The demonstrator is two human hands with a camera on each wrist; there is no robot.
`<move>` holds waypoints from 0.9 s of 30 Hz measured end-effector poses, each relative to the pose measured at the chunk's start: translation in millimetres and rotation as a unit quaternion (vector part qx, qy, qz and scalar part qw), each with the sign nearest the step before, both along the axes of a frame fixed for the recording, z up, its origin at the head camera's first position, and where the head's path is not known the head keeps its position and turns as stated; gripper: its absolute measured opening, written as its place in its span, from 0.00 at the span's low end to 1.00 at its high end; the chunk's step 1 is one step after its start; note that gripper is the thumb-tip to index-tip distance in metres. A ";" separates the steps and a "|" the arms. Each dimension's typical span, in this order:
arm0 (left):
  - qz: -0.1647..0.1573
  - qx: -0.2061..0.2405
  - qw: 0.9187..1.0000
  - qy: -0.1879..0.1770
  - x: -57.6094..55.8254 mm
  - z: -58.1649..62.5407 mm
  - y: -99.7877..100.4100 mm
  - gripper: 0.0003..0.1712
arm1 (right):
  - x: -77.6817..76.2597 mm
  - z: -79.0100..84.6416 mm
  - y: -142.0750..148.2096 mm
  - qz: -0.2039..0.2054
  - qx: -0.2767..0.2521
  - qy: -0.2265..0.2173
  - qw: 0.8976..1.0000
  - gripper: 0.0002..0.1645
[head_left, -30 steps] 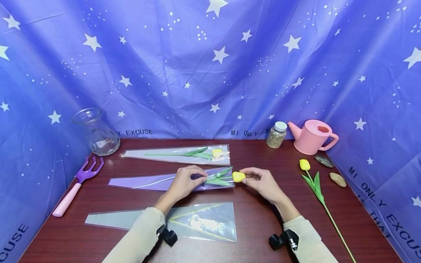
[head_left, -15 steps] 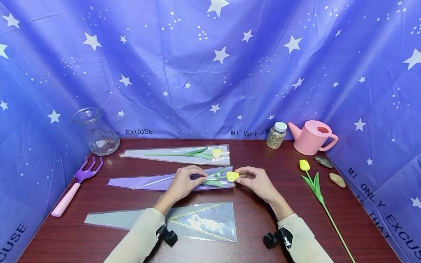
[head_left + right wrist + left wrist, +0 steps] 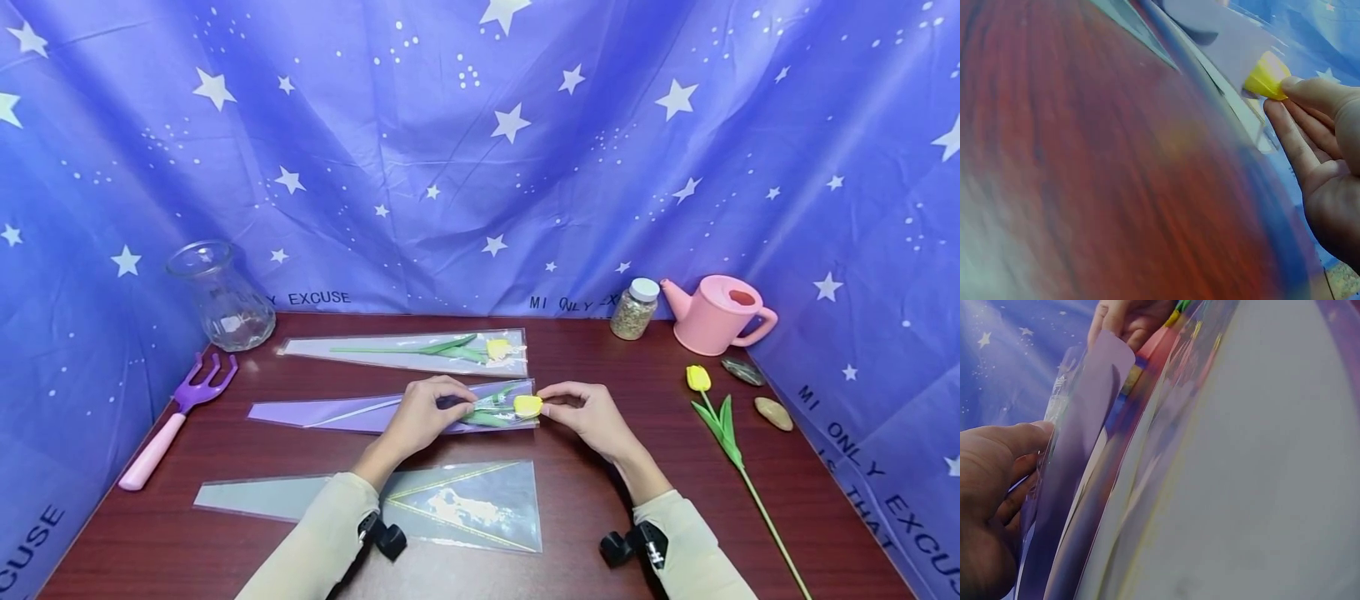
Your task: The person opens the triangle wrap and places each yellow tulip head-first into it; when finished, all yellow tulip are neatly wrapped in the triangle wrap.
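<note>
In the head view, my left hand (image 3: 422, 417) pinches the upper film of a purple-backed clear flower sleeve (image 3: 300, 412) in the middle row. A yellow tulip (image 3: 527, 406) lies in that sleeve, its bloom just inside the wide right end and its leaves under the film. My right hand (image 3: 592, 419) pinches the bloom's tip between thumb and fingers, as the right wrist view shows on the yellow bloom (image 3: 1267, 76). The lower part of the stem is hidden behind the left hand. From the left wrist, the left thumb (image 3: 1025, 436) presses on the clear film.
Behind lies a white sleeve (image 3: 322, 351) holding another yellow tulip; in front, a clear sleeve (image 3: 487, 508). A glass vase (image 3: 236, 308) and purple hand fork (image 3: 198, 387) stand left. Rightward are a jar (image 3: 634, 312), pink watering can (image 3: 708, 317), loose tulip (image 3: 723, 433) and two stones (image 3: 772, 413).
The tulip's bloom has moved left, from beyond the sleeve's wide end to just inside it. My right hand has moved left with it. The left hand stays in place.
</note>
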State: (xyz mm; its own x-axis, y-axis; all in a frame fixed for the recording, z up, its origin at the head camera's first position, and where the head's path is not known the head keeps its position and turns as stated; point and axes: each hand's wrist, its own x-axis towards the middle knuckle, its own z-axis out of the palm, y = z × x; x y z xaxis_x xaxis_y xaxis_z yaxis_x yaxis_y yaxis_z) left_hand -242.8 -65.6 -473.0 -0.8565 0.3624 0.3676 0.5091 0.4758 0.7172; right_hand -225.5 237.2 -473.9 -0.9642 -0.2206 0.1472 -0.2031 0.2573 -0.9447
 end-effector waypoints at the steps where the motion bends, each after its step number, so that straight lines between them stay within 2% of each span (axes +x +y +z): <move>1: 0.001 -0.001 1.000 -0.002 0.0 -0.1 0.2 0.05 | 0.2 -0.4 -1.7 0.000 0.001 0.001 1.000 0.14; 16: -0.002 0.006 1.000 0.005 -0.6 0.2 0.8 0.05 | -5.5 -7.3 -18.6 0.001 0.006 0.022 1.000 0.11; 27: 0.004 0.004 1.000 -0.005 -0.9 -1.6 1.7 0.05 | -11.4 -10.6 -28.5 0.031 0.009 0.021 0.999 0.13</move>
